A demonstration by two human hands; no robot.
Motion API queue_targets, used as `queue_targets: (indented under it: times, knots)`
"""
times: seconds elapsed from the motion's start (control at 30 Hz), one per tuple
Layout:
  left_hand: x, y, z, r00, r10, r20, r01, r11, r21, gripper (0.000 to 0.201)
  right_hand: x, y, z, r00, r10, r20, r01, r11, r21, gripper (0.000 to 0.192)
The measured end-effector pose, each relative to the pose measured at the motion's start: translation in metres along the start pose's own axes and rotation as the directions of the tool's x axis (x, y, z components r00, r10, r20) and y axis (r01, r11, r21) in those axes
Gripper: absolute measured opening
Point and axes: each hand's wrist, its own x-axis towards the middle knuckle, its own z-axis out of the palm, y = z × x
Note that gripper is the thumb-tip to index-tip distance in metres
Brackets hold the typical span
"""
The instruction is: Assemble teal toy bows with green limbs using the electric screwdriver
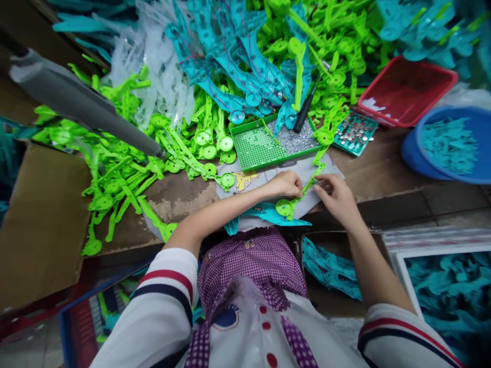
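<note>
Left hand (290, 184) grips a green part (285, 208), right hand (336, 197) pinching it too! Teal piece (265, 210) lies just beside.

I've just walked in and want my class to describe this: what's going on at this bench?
A person has both hands at a green plastic piece, the left hand closed on it. The right hand has its fingertips beside it; their grip is unclear. A blue plastic piece lies close by. Beyond the hands, a green tray holds small metal bits.
</note>
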Motion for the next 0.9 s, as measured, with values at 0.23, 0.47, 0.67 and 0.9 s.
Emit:
queue_targets:
  times: [0.23, 0.47, 0.67, 0.9]
  knots:
    - [-0.003, -0.004, 0.002, 0.997, 0.070, -0.031, -0.069, 0.997, 0.033, 0.012, -0.044, -0.023, 0.017, 0.953, -0.198, -0.231, 0.141, 0.959, -0.244, 0.028]
    - [-0.010, -0.012, 0.000, 0.980, 0.199, 0.022, -0.200, 0.973, 0.112, 0.016, -0.038, -0.010, 0.028, 0.970, -0.229, -0.079, 0.177, 0.894, -0.412, 0.030]
    - [-0.040, -0.012, -0.006, 0.939, 0.344, 0.018, -0.324, 0.864, 0.386, 0.024, -0.042, -0.019, 0.031, 0.984, -0.153, -0.089, 0.108, 0.916, -0.385, 0.032]
    - [-0.056, -0.012, 0.004, 0.962, 0.267, -0.060, -0.196, 0.825, 0.530, 0.031, -0.041, -0.026, 0.032, 0.992, -0.079, -0.095, 0.041, 0.936, -0.350, 0.037]
